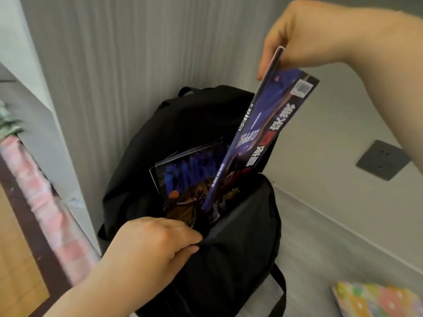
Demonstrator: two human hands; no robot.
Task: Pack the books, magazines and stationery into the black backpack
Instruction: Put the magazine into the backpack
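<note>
Right hand pinches the top edge of a blue-covered magazine, thumb and fingers closed tight on it. The magazine's lower corner is inside the mouth of the black backpack. Left hand grips the front lip of the opening and holds it wide. A second magazine lies inside, cover up.

Step in hand: insertion, roughly half in. Next move, by my judgement: slide it down alongside the one inside, then let go. A pastel notebook lies near the bag, not yet packed.
</note>
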